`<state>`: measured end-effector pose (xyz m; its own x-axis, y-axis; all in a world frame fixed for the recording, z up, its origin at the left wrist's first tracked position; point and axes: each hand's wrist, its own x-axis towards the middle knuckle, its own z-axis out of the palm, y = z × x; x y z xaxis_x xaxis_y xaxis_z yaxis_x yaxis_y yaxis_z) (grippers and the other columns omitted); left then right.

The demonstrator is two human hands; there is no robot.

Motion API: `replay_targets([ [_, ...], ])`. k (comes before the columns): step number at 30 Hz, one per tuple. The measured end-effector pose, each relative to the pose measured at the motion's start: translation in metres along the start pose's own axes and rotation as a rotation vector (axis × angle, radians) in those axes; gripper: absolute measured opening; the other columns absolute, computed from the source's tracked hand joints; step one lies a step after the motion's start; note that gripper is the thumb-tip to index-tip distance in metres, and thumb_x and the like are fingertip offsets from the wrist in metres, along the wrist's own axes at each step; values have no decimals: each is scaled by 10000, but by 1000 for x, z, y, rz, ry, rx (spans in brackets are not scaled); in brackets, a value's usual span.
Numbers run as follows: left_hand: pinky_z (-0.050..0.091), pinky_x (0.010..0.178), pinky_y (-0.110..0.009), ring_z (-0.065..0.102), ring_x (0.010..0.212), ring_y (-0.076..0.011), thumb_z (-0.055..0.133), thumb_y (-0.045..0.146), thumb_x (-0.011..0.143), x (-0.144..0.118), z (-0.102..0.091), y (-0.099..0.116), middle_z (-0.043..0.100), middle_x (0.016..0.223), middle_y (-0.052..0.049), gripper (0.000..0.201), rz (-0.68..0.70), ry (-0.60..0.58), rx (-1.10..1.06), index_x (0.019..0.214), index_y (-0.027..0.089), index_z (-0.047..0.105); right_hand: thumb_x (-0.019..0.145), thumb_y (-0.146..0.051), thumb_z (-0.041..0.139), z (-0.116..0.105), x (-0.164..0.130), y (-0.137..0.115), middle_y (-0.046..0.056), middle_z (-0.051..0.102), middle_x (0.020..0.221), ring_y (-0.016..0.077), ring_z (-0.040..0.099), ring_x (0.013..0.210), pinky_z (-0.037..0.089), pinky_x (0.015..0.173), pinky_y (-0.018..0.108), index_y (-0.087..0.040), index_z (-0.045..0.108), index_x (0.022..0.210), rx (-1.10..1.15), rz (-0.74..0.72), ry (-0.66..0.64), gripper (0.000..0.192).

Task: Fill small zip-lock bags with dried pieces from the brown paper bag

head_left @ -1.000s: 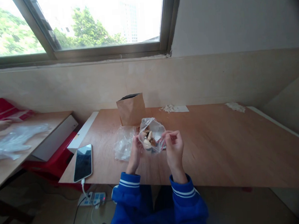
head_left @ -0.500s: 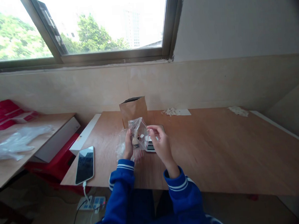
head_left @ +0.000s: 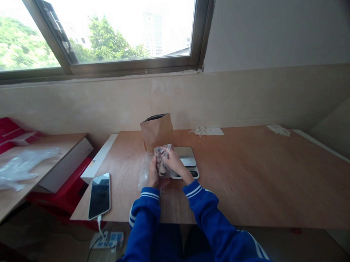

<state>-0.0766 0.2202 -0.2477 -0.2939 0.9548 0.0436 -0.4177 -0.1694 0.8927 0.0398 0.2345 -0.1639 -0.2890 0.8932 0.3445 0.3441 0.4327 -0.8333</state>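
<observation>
Far left: loose plastic sheeting [head_left: 17, 168] on a side bench, red boxes [head_left: 5, 132] behind. Phone [head_left: 99, 194] charging at the surface [head_left: 253, 173] edge. Left hand [head_left: 153, 173] closed on the left edge of a small clear bag [head_left: 162, 163] holding small pieces; bag sits low, just in front of the brown paper bag [head_left: 157, 130]. Right hand [head_left: 174, 162] closed over its top. Small scale [head_left: 186, 161] just right. Bag looks light, limp, slick; best pinched along the top edge.
</observation>
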Motion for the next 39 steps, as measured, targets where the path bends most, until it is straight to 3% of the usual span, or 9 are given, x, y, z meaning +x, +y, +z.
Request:
replay_targets([
  [9,437,1021,-381,623,1135,-269,664,496,783,-5,2,4,723,1123,-93,422,39,-13,1,1021,154,725,794,-222,680,-6,11,25,100,638,1188,231,569,1142,403,1057,410,-173,659,1140,74,-45,-190,349],
  [14,435,1033,-406,611,1161,-292,652,461,794,-5,1,4,718,1144,-103,395,18,-26,-16,1025,151,733,794,-276,713,-12,9,20,56,648,1032,194,588,976,469,913,334,-171,669,1037,101,-36,-232,268],
  [18,457,1007,-417,582,1195,-321,619,394,843,-2,-3,-2,731,1061,-95,290,-38,103,-12,979,161,728,812,-235,684,-10,6,14,-8,591,793,141,540,731,454,709,260,-153,640,811,29,-52,-309,93],
  [20,469,987,-423,568,1207,-333,600,376,865,0,-6,-6,732,1020,-92,259,-58,149,-11,964,169,720,803,-198,682,-8,5,12,-23,545,743,128,500,681,420,653,244,-156,596,713,-41,-64,-308,132],
  [24,487,961,-415,579,1190,-323,612,394,862,2,-9,-12,723,1018,-83,252,-62,159,-18,976,191,707,795,-186,696,-6,4,7,-3,559,786,149,517,733,431,705,267,-159,604,705,-99,-74,-277,132],
  [31,495,938,-389,661,1011,-252,708,482,754,6,-13,-16,717,1032,-88,423,-50,80,-38,1011,146,691,792,-218,731,-10,6,5,58,603,957,207,551,962,443,911,341,-154,654,827,-163,-89,-321,106],
  [39,472,949,-358,645,1047,-233,677,473,796,8,-19,-23,710,1020,-71,352,-51,150,-13,976,171,681,796,-220,699,-14,5,4,3,580,782,157,525,731,459,732,281,-174,584,724,-180,-87,-369,143],
])
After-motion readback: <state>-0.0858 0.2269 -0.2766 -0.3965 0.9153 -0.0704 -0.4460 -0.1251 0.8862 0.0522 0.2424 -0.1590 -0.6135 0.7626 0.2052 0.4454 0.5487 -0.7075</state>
